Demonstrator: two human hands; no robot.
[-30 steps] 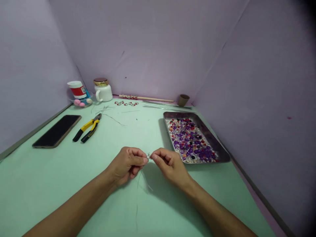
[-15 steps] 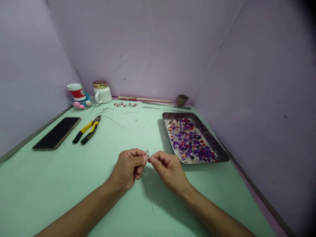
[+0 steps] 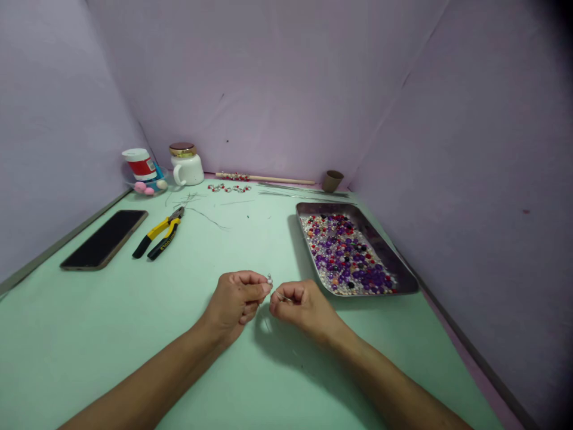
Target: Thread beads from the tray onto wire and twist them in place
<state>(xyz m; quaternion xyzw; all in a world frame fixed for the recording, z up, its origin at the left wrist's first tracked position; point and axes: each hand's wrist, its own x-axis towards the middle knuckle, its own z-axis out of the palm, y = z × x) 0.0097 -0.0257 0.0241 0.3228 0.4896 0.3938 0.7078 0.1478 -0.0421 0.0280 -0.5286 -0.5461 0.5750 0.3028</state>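
Between thumb and forefinger, my left hand (image 3: 239, 297) pinches a small cluster of pale beads (image 3: 270, 280) that sticks up past the fingertips. Just to its right, my right hand (image 3: 304, 307) is closed on a thin wire (image 3: 283, 297), which shows as a fine line at the fingers. A faint loop of the wire hangs below, between the two hands. The fingertips are a short gap apart, above the pale green tabletop (image 3: 215, 382). How the wire runs through the beads is too small to make out.
A metal tray (image 3: 408, 283) of mixed beads lies to the right. Pliers (image 3: 163, 233) and a phone (image 3: 105, 240) lie left. Behind are wire scraps (image 3: 190, 200), a beaded strand (image 3: 229, 188), a wooden stick (image 3: 282, 180), a white mug (image 3: 190, 170), a bowl (image 3: 129, 184) and a brown cup (image 3: 332, 181).
My right hand has moved slightly down and away from my left fingertips, with the wire in it. The wire's hanging end has drawn up into a loop. My left hand stays nearly in place.
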